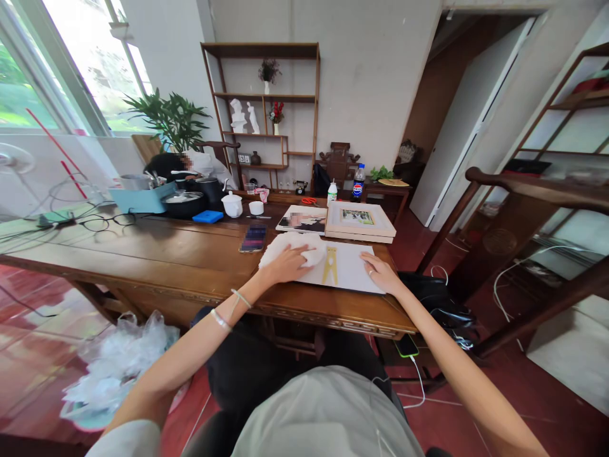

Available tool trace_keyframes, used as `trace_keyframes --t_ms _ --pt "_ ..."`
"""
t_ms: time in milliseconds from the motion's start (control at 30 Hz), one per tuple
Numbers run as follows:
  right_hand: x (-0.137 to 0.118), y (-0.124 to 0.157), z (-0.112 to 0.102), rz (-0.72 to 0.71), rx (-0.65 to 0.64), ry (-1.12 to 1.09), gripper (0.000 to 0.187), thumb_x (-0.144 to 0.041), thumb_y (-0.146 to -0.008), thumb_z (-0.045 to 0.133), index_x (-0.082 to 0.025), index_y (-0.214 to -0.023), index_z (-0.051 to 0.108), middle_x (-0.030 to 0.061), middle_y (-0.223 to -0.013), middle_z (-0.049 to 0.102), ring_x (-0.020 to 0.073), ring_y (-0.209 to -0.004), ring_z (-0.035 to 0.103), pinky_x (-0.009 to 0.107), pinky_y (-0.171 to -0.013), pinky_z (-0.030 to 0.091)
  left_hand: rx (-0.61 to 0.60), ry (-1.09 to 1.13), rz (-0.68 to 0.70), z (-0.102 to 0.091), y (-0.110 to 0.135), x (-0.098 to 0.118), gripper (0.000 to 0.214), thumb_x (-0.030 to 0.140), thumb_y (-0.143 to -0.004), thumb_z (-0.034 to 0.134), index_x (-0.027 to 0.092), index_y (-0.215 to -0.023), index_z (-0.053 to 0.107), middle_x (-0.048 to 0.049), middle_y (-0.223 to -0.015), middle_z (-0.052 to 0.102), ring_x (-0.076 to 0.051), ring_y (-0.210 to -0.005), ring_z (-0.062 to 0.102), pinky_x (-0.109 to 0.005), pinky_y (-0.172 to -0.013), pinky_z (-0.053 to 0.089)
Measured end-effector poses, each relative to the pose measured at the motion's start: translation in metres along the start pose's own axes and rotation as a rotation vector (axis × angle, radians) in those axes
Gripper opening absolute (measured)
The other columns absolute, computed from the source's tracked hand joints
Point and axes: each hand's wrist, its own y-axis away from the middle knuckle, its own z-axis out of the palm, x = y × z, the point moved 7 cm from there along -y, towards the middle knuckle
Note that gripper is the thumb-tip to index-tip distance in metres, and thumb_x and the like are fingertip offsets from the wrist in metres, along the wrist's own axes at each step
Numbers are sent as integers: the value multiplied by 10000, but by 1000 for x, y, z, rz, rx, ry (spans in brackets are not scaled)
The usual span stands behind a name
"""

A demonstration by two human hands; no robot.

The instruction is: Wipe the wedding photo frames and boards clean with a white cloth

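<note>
Open, empty: left hand (287,264) on one white bundle (278,246), right hand (379,273) on one panel (354,274) — left of grip, one blue bin (141,200) with utensils (153,180).

Yellow shape (332,255), white sheet (356,263), brown table (204,255)

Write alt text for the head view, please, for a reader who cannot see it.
A person's left hand rests on bunched white material and the right hand on a white sheet, with a yellow forked shape between them, on a wooden table. A phone lies to the left.
</note>
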Motion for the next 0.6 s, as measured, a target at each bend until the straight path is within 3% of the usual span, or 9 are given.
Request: trace_keyframes --t_ms 167,267,367,600 --pt "-1 0 1 6 -4 22 362 -204 -832 477 -191 -1143 662 88 -1321 586 249 -1297 471 462 -1141 302 47 -19 116 -8 60 47 388 390 -961 405 185 -822 705 -25 -1486 386 -234 -1404 284 -480 -1150 218" --pt "-2 -1 0 13 -10 21 364 -204 -830 478 -182 -1144 661 98 -1322 583 253 -1296 471 468 -1142 298 68 -33 143 -9 71 57 369 382 -959 419 194 -828 707 -12 -1497 369 -243 -1408 272 -494 -1146 220" --pt "-1 -1 0 8 -11 27 367 -201 -830 477 -187 -1149 658 93 -1321 585 247 -1295 474 467 -1141 298 56 -44 117 -7 53 45 389 392 -965 390 189 -872 709 -22 -1488 388 -243 -1396 296 -486 -1135 247" --pt "1 0 0 -6 3 18 361 -208 -824 490 -218 -1141 663 67 -1311 596 239 -1290 480 464 -1137 306 -59 -53 -32 4 -23 -11 433 447 -964 351 181 -1005 690 -42 -1529 305 -263 -1414 244 -554 -1115 223"
